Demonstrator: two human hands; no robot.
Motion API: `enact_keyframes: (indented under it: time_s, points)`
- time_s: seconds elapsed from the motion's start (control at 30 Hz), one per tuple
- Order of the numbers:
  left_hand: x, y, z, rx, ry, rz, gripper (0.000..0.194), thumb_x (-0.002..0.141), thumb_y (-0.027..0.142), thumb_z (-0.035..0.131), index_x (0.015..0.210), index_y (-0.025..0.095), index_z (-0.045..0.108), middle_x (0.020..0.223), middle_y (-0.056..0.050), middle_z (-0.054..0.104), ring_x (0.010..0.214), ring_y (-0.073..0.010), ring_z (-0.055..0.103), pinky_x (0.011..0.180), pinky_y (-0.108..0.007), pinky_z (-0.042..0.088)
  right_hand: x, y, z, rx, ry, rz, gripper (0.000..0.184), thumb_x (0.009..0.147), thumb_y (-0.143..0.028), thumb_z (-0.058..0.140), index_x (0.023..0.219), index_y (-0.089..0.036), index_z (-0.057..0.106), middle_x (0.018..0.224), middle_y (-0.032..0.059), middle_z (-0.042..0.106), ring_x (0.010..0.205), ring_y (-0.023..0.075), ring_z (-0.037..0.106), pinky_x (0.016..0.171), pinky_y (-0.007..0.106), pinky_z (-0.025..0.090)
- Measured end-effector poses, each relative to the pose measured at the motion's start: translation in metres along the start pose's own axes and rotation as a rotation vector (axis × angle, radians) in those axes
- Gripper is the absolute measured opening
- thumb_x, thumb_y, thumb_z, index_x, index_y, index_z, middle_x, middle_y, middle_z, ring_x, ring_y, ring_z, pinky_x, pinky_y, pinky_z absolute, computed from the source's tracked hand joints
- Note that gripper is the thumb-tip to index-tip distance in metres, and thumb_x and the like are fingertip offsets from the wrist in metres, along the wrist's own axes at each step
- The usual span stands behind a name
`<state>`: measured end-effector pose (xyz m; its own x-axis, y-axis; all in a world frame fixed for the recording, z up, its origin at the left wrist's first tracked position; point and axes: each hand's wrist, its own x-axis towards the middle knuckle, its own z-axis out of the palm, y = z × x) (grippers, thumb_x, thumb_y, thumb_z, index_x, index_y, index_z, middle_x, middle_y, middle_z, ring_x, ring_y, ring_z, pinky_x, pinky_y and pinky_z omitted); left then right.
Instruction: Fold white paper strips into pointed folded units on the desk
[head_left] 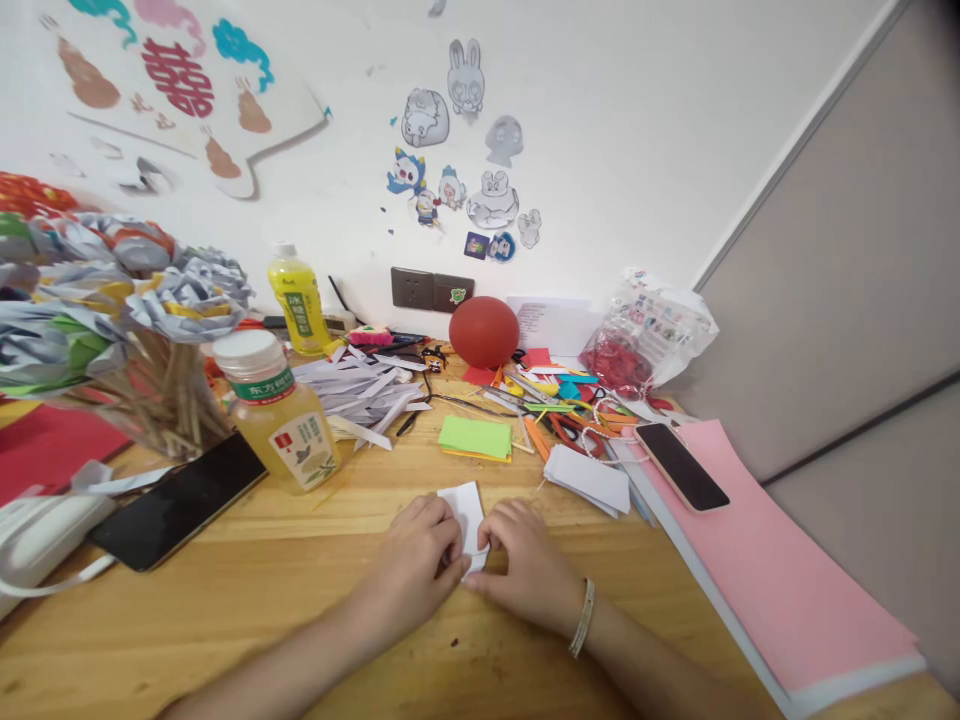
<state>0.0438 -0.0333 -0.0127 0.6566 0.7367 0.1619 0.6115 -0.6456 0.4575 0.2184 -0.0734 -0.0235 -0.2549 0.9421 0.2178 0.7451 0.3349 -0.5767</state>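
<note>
A small white piece of paper (464, 508) lies on the wooden table, held between both hands. My left hand (424, 550) grips its left side and lower edge, thumb and fingers closed. From the other side my right hand (525, 565) pinches the lower right edge, where the paper looks bent up or folded. The fingers of the two hands almost meet at the bottom edge. Beyond them sits a stack of green paper slips (475, 437) with yellow under it. A stack of white slips (587, 480) lies to the right of the paper.
Two drink bottles, one nearer (279, 415) and one farther (300, 300), stand left. A black phone (184, 500) and paper flowers (187, 300) are beside them. White paper strips (360, 395), a red balloon (484, 332) and scissors (529, 385) lie behind. Pink sheets (780, 560) carry another phone (682, 467).
</note>
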Motion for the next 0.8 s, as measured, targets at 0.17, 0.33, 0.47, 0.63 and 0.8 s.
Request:
enact_keyframes:
  time_s: [0.17, 0.33, 0.47, 0.63, 0.8]
  points:
    - [0.0003, -0.0008, 0.0005, -0.015, -0.007, -0.003, 0.011, 0.078, 0.02, 0.058, 0.067, 0.019, 0.056, 0.079, -0.003, 0.055, 0.082, -0.0204, 0.049, 0.072, -0.033, 0.038, -0.0026, -0.0007, -0.0013, -0.007, -0.028, -0.009, 0.04, 0.056, -0.023, 0.081, 0.08, -0.02, 0.049, 0.085, -0.0028, 0.05, 0.083, 0.0178, 0.044, 0.073, 0.028, 0.031]
    - [0.0007, -0.0008, 0.0003, 0.003, -0.008, -0.002, 0.011, 0.077, 0.021, 0.058, 0.067, 0.019, 0.055, 0.079, -0.003, 0.054, 0.082, -0.0208, 0.049, 0.072, -0.032, 0.038, -0.0013, 0.0005, -0.0025, 0.052, 0.027, 0.039, 0.025, 0.066, -0.013, 0.069, 0.076, -0.019, 0.047, 0.078, -0.0034, 0.049, 0.078, 0.0157, 0.044, 0.071, 0.027, 0.031]
    - [-0.0002, -0.0002, -0.0007, 0.005, 0.0, 0.015, 0.011, 0.078, 0.021, 0.058, 0.067, 0.019, 0.055, 0.079, -0.003, 0.054, 0.082, -0.0207, 0.048, 0.072, -0.032, 0.038, 0.0014, 0.004, 0.0023, 0.033, 0.07, 0.073, 0.016, 0.072, -0.005, 0.056, 0.072, -0.019, 0.047, 0.073, -0.0027, 0.049, 0.075, 0.0157, 0.044, 0.068, 0.027, 0.031]
    - [-0.0011, 0.0003, -0.0006, 0.003, -0.001, 0.027, 0.011, 0.077, 0.02, 0.057, 0.067, 0.019, 0.055, 0.079, -0.003, 0.054, 0.082, -0.0207, 0.049, 0.072, -0.033, 0.039, -0.0006, 0.003, 0.0034, 0.056, 0.115, 0.086, 0.017, 0.071, -0.012, 0.059, 0.083, -0.019, 0.048, 0.076, -0.0024, 0.049, 0.074, 0.016, 0.045, 0.068, 0.028, 0.033]
    - [0.001, -0.0012, -0.0025, 0.01, 0.018, 0.008, 0.011, 0.076, 0.023, 0.061, 0.068, 0.019, 0.055, 0.08, -0.003, 0.055, 0.082, -0.0211, 0.051, 0.072, -0.032, 0.04, -0.004, -0.0021, 0.0017, -0.03, 0.067, 0.069, 0.036, 0.062, -0.022, 0.073, 0.089, -0.02, 0.049, 0.083, -0.002, 0.05, 0.079, 0.0177, 0.045, 0.072, 0.03, 0.033]
